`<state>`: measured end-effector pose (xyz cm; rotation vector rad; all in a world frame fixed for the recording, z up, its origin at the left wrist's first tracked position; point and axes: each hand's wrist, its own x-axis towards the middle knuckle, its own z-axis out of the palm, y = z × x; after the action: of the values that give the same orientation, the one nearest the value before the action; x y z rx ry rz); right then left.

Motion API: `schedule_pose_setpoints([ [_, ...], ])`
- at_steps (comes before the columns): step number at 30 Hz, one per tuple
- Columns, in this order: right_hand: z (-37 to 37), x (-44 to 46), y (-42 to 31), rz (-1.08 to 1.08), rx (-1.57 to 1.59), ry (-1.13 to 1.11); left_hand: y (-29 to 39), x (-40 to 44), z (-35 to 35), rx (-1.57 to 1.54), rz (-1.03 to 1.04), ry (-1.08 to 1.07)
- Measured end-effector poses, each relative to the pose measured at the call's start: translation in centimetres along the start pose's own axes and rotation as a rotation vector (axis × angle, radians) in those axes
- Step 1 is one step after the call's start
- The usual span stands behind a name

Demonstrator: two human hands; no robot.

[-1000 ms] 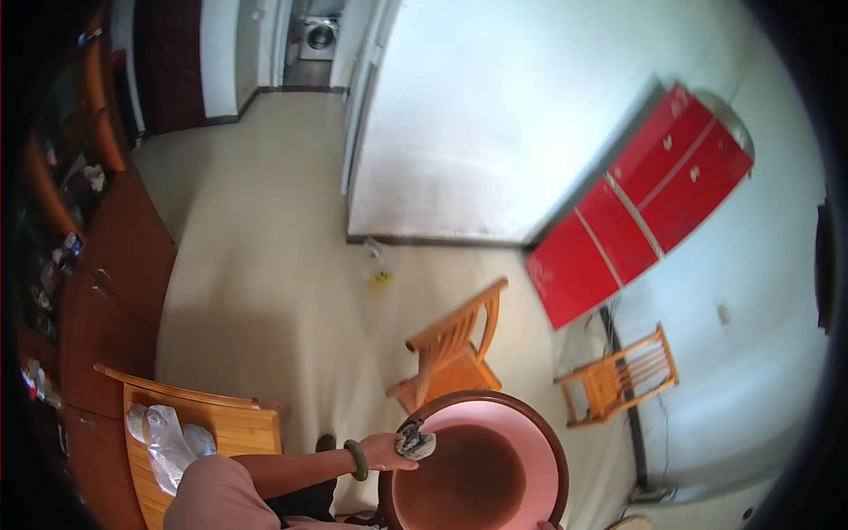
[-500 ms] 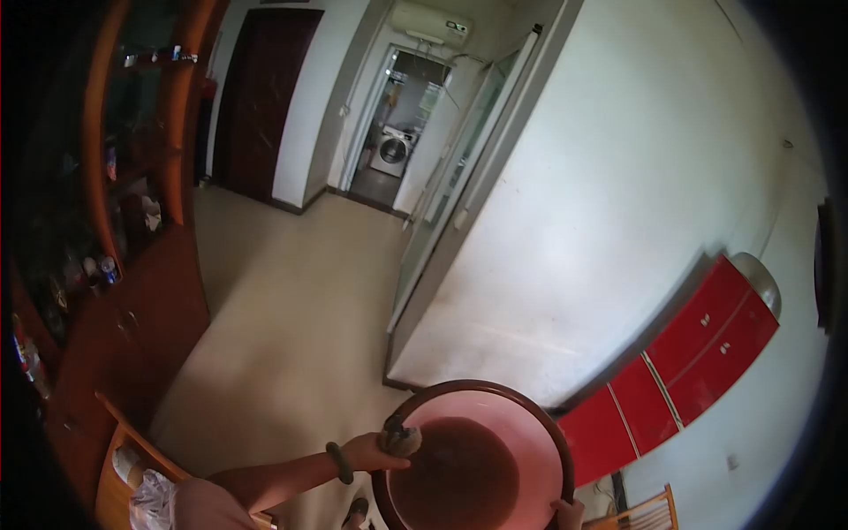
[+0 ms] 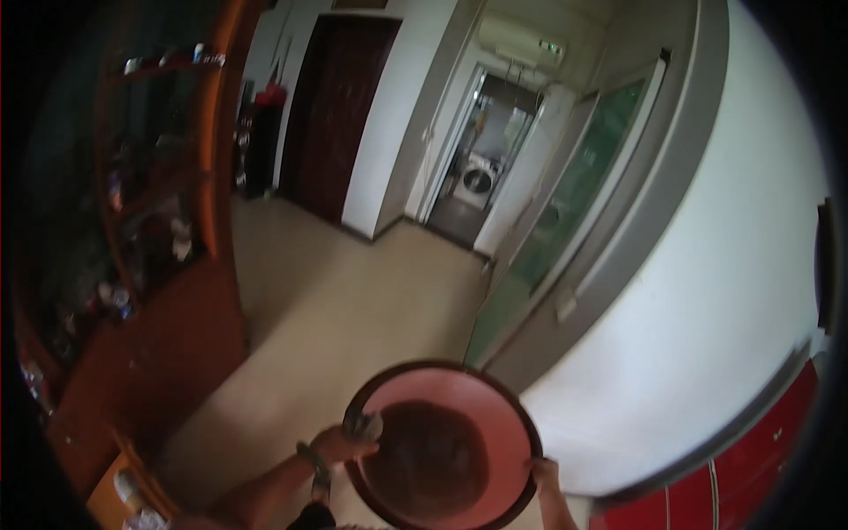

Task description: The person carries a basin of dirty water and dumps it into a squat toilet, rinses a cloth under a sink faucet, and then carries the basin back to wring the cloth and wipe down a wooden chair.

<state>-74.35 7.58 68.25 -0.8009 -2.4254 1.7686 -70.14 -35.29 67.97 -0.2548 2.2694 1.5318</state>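
A round basin (image 3: 511, 433) with a pink inside and a dark brown rim is held in front of me, with murky brown water (image 3: 428, 455) in it. My left hand (image 3: 337, 446), a dark green bangle at its wrist, is closed at the basin's left rim. A greyish, crumpled bundle that looks like a wet rag (image 3: 364, 427) sits at that hand's fingers, against the rim. On the opposite side, my right hand (image 3: 545, 474) grips the right rim, thumb over the edge. The undersides of both hands are hidden.
A wooden display cabinet (image 3: 185, 327) lines the left, with a wooden chair (image 3: 110, 495) below it. Tiled floor (image 3: 327, 291) leads to a doorway with a washing machine (image 3: 478, 179). A glass sliding door (image 3: 579, 185) and red cabinets (image 3: 742, 477) are on the right.
My view has turned left, so the doorway and glass door sit further right and the red cabinets slide toward the lower right corner. Both hands still hold the basin, now slightly further left.
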Motion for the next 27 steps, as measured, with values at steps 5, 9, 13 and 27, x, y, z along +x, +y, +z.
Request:
schedule_pose_setpoints([
  [5,10.7,9.7,-6.3,-0.017,-0.166,-0.004,3.5,10.8,-7.6,0.301,-0.063,0.037],
  [9,18.3,20.7,-8.4,-0.101,-0.051,-0.058,7.2,20.5,-13.0,0.292,-0.076,0.096],
  [13,23.8,29.1,-13.9,-0.109,-0.062,-0.082,6.2,32.6,-16.1,0.148,-0.054,0.133],
  [27,41.0,64.1,-27.6,-0.168,-0.116,-0.090,18.3,67.3,-26.7,0.167,-0.093,0.400],
])
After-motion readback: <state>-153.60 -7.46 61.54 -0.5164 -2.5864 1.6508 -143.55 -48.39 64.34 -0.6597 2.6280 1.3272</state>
